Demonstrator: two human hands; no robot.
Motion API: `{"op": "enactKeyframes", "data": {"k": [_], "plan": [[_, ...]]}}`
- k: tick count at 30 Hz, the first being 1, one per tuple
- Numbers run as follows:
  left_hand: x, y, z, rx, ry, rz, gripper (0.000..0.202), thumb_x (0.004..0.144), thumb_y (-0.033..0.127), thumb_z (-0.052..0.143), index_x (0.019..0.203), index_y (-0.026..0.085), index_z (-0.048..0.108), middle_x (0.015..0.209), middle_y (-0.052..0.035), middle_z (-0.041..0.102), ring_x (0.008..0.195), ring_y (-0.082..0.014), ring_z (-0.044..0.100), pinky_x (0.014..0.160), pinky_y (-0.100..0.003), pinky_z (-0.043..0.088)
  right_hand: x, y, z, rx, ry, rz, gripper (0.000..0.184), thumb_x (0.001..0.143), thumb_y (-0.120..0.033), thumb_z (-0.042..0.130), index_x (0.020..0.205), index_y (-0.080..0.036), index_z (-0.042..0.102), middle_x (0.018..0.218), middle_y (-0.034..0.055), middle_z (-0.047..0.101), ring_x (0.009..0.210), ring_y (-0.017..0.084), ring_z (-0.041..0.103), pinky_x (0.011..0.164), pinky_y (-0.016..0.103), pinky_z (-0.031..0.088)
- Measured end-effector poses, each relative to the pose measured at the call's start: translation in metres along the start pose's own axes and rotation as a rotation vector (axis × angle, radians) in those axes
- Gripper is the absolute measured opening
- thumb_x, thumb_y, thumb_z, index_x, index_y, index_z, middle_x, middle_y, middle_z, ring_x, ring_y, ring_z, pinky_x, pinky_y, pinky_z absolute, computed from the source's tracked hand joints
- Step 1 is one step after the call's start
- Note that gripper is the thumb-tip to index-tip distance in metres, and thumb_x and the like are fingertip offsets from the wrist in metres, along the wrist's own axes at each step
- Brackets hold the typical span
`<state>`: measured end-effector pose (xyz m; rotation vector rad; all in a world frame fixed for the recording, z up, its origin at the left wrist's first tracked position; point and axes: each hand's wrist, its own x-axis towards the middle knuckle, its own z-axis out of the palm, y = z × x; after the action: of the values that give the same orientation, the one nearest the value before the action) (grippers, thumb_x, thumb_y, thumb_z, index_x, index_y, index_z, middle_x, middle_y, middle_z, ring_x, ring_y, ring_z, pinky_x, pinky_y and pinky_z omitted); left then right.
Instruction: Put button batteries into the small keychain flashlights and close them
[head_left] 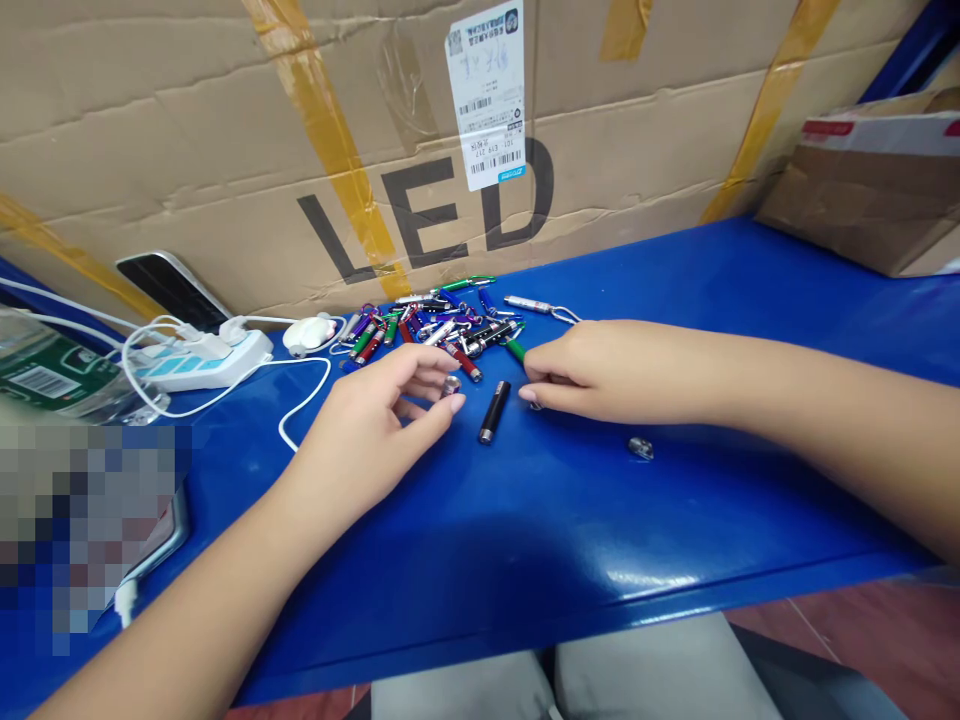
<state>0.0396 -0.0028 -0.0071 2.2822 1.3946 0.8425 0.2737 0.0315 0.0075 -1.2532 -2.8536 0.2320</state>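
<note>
left hand (367,420) has a small silver bit (451,385) pinched btwn thumb and fingertips, over the blue table (450,560). right hand (592,370) is curled w/ thumb and fingers close together, right by the end of a green mini flashlight (516,348); a sliver of something shiny peeks out under the thumb, but the fingers hide the rest, so can't tell if it's actually gripping either one tbh. black mini flashlight (493,412) is lying on the table btwn the two hands, afaict touched by neither, metal end angled toward the person. imo keep the left pinch light, fingertips only, bc a bit that small prob slips or rolls if squeezed off-center. for the right, I'd come at the green one from the side and keep the wrist low so the fingers don't drag its neighbors; the pile of mini flashlights (441,332) just behind looks kinda tangled w/ all those loops n clips. also watch the loose shiny piece (641,448) on the table below the right forearm (720,375), a sleeve-less arm could still brush it away if it drops. fwiw the white cable (328,375) off the power strip (214,372) is well left, so there's decent elbow room btwn the hands.
</note>
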Motion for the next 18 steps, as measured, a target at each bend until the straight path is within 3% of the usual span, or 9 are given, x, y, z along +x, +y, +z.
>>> {"op": "enactKeyframes", "data": {"k": [10, 18], "plan": [[-0.001, 0.007, -0.001, 0.077, -0.041, 0.041, 0.021, 0.088, 0.035, 0.059, 0.102, 0.022, 0.065, 0.096, -0.0028, 0.072, 0.085, -0.0168, 0.068, 0.074, -0.026, 0.057, -0.009, 0.017, -0.024, -0.048, 0.008, 0.203, 0.041, 0.093, -0.05, 0.038, 0.078, -0.022, 0.064, 0.072, 0.005, 0.064, 0.061, 0.018, 0.054, 0.058, 0.03, 0.032], [0.002, 0.0, -0.002, 0.183, -0.101, 0.048, 0.022, 0.089, 0.036, 0.056, 0.104, 0.023, 0.067, 0.099, -0.0028, 0.071, 0.085, -0.0174, 0.067, 0.071, -0.027, 0.055, -0.009, 0.039, -0.017, -0.029, -0.189, 0.241, 0.045, 0.089, -0.058, 0.041, 0.081, -0.021, 0.067, 0.071, 0.0054, 0.065, 0.058, 0.018, 0.054, 0.058, 0.031, 0.033]]}}
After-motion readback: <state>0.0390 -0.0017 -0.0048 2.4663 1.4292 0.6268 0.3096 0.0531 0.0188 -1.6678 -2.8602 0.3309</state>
